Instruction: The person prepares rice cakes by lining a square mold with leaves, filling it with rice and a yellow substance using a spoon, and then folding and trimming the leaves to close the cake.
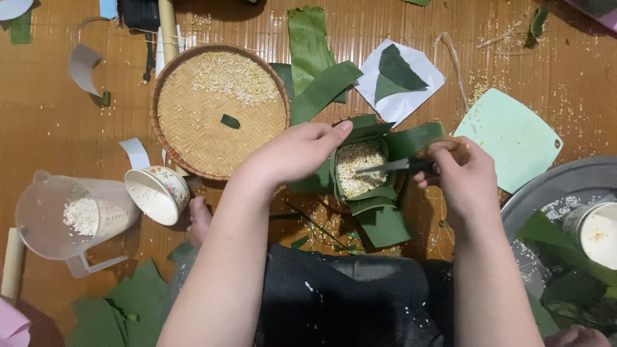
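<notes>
A square parcel of green leaves [375,193] sits on the wooden floor in front of me, open at the top and filled with pale rice [357,167]. My left hand [297,152] rests on the parcel's left side, fingers pressed against the upper leaf flap. My right hand [458,173] grips dark-handled scissors [392,166], whose metal blades reach left over the rice. Long leaf strips stick out from the parcel to the right and toward me.
A round woven tray [193,128] with scattered rice lies to the left. Nearby are a tipped floral cup [157,193] and a clear plastic jug [71,215]. A mint cutting board [511,138] and a metal basin [553,186] sit right. Loose leaves [312,54] lie beyond.
</notes>
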